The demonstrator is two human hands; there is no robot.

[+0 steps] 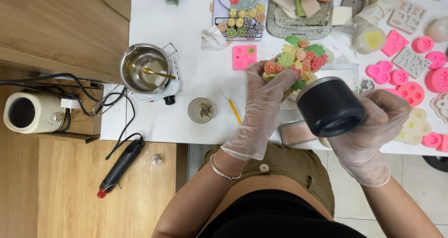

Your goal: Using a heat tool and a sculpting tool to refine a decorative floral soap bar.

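Nearest the lens, the right hand [373, 135] in a thin clear glove wraps its fingers around a black cylindrical tool with a metal collar [330, 106], its dark end turned toward the camera. Just left of it, the gloved left hand [261, 112] closes on the side of a flower arrangement [298, 60] of pink, orange and cream blooms with green leaves, thumb and fingers pinched at an orange rose on its edge; a silver bangle [223, 170] circles that wrist. The black tool covers the arrangement's lower right part, and whatever the flowers sit in cannot be made out.

Around them on the white table [196, 88]: a small pink mould [244, 56], a crumpled tissue [212, 39], a yellow stick [234, 111], a round ribbed glass dish [201, 110], and a steel pot [143, 69] with liquid and a gold spoon on a small white hotplate. Farther back lies a tray of tiny coloured flowers [240, 9]; to the right, many pink moulds [410, 70] crowd the tabletop.

Off the table's left edge, a black glue gun [120, 167] lies on the wooden floor, and a cream cylinder appliance [31, 113] sits among black cables.
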